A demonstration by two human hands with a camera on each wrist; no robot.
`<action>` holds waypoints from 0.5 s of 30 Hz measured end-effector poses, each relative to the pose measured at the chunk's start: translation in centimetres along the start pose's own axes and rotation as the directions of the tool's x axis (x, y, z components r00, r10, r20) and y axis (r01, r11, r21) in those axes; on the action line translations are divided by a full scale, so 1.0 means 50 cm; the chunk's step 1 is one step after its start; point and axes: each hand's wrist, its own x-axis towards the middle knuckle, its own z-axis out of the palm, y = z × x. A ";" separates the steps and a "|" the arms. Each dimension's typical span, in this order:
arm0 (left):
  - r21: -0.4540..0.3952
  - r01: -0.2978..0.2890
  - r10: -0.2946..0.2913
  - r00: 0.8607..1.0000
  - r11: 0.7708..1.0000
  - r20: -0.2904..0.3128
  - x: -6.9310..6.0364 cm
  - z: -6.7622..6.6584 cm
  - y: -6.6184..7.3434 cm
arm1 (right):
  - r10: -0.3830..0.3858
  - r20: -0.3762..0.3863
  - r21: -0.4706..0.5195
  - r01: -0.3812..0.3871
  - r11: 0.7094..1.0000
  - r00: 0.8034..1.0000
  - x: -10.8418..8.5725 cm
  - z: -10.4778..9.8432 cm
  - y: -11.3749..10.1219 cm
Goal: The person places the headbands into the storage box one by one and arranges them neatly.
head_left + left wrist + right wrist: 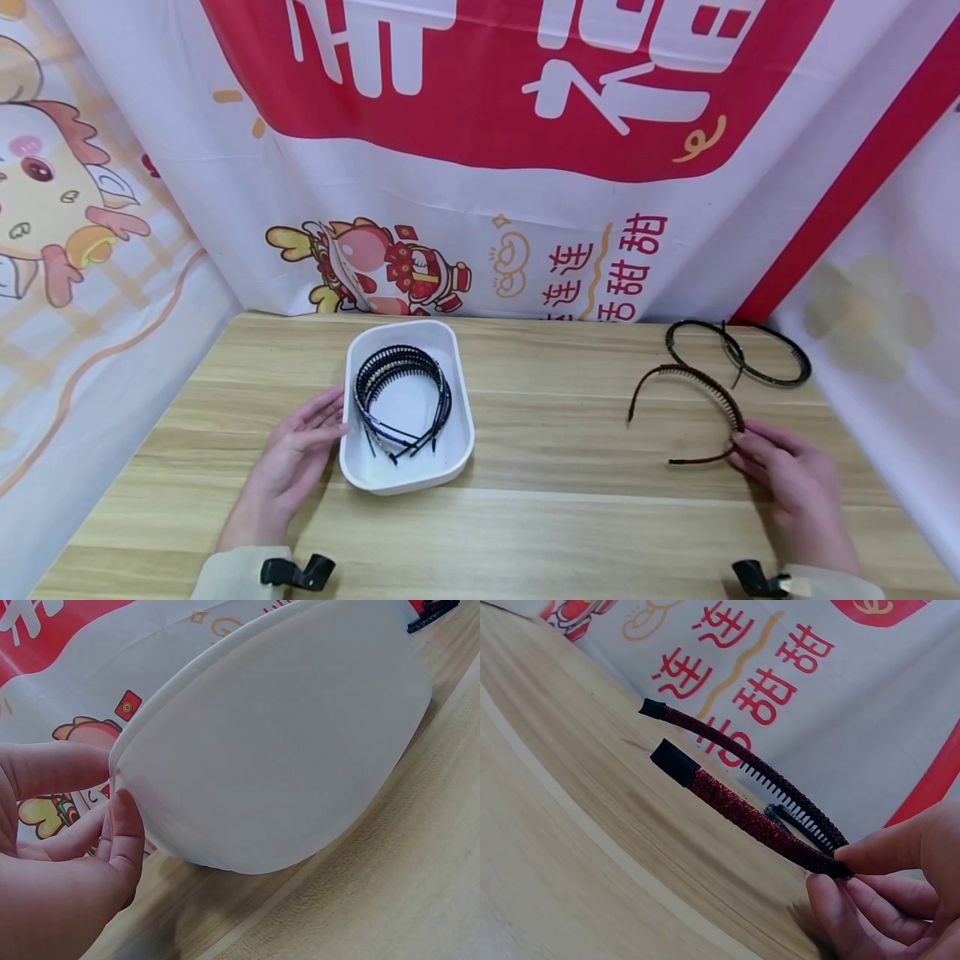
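Head view: white rectangular plastic tray, rounded corners (450, 458), sits left of centre on the light wood-grain surface (555, 433). Inside it, a stack of black toothed headbands (366, 379), ends toward the person. Left hand (303, 442) is at the tray's left side. Right hand (791, 467) has a dark red, thin, curved headband with comb teeth (708, 382) by one side of its arc; ends point left. Just beyond it, two black headbands (806, 367) overlap at the back right of the surface, near the white cloth backdrop with red print (487, 150). Pale sleeves (232, 571) on both arms, black mount (296, 573) at each wrist.

Left wrist view: left hand clamped on the tray, thumb at the rim, fingertips against the outer wall. Tray base on the surface. Tray contents hidden by the wall.

Right wrist view: right hand clamped on the dark red headband, thumb against fingers. Red part is glittery, both tips capped black, teeth on the inner side. Both ends are off the surface, pointing away from the hand.
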 end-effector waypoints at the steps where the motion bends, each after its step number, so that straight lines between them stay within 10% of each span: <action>1: -0.002 -0.001 0.001 1.000 1.000 0.000 0.000 0.000 0.000 | -0.003 0.003 -0.003 0.003 1.000 1.000 0.000 0.003 0.001; 15: -0.009 -0.010 0.010 1.000 1.000 0.010 -0.002 -0.002 -0.002 | -0.009 0.026 -0.080 0.011 0.997 1.000 -0.010 0.048 0.011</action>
